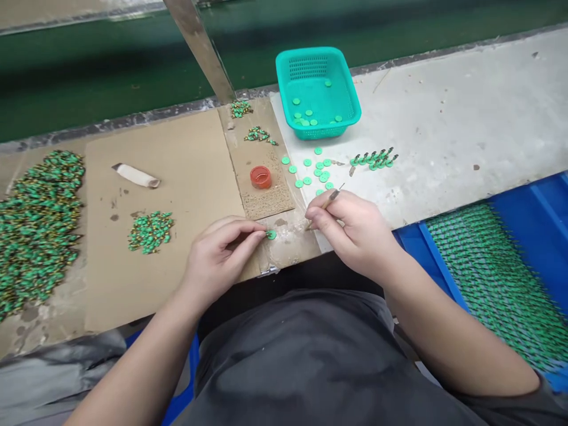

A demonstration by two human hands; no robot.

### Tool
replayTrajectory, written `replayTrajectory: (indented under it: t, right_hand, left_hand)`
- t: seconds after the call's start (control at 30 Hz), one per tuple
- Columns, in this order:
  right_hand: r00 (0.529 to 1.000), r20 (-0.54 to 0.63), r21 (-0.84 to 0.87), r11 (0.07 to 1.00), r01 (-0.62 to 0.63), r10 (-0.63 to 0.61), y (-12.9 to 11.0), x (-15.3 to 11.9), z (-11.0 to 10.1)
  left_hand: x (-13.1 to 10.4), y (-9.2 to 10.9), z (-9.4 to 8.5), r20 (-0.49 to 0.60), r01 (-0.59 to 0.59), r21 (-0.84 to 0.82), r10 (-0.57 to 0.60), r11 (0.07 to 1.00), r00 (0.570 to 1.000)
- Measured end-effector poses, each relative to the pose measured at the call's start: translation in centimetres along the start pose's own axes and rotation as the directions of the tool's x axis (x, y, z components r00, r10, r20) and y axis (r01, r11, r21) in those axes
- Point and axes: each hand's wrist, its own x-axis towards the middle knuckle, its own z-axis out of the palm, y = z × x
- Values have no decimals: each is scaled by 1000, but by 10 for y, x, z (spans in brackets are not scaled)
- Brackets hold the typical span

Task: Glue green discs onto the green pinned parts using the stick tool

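My left hand (224,254) is closed in a pinch at the front edge of the bench. Its fingertips hold a small green piece, mostly hidden, at a round green disc (272,235). My right hand (348,228) is wrapped round a thin wooden-handled tool (331,200) with a dark collar and a fine tip pointing up and away. Between and beyond the hands, a red cap-like cup (261,177) stands on a speckled cardboard strip (268,204). Several loose green discs (307,181) lie on the white sheet beyond my right hand.
A teal basket (358,112) holds several green discs. Discs with upright dark-tipped pieces (375,160) stand at right. Small green-and-brown pieces form a large heap (39,231) and a smaller pile (151,232) at left, near a white tube (135,176). Blue trays (515,222) sit lower right.
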Motion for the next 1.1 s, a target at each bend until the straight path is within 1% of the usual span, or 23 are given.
replayTrajectory:
  t: [0.2,0.37,0.43,0.6,0.77,0.93,1.1]
  right_hand:
    - [998,-15,-29,998,59,-59,6,-3,3]
    - [999,-2,-52,998,45,-45,7,-2,-1]
    - [999,0,-51,998,34,-34,7,-2,-2]
    - [1000,-6,-45,999,13,-13,9,-2,-1]
    - [999,-15,-36,999,29,-30,10,-3,-1]
    - [1000,-8,-33,999,6,-6,10,-4,-1]
    - [1000,-11,-27,1000,11,-11,10,-4,-1]
  left_hand:
    - [1,0,1,2,-44,25,44,999,999]
    - [3,3,0,55,-142,67,139,988,989]
    - [3,5,-3,65,-161,86,156,983,986]
    - [5,5,-13,47,-143,137,137,980,989]
    - [8,4,-21,91,-160,188,145,969,985]
    - [10,6,-22,124,-134,183,112,974,986]
    - [11,5,-20,147,-169,201,141,965,979]
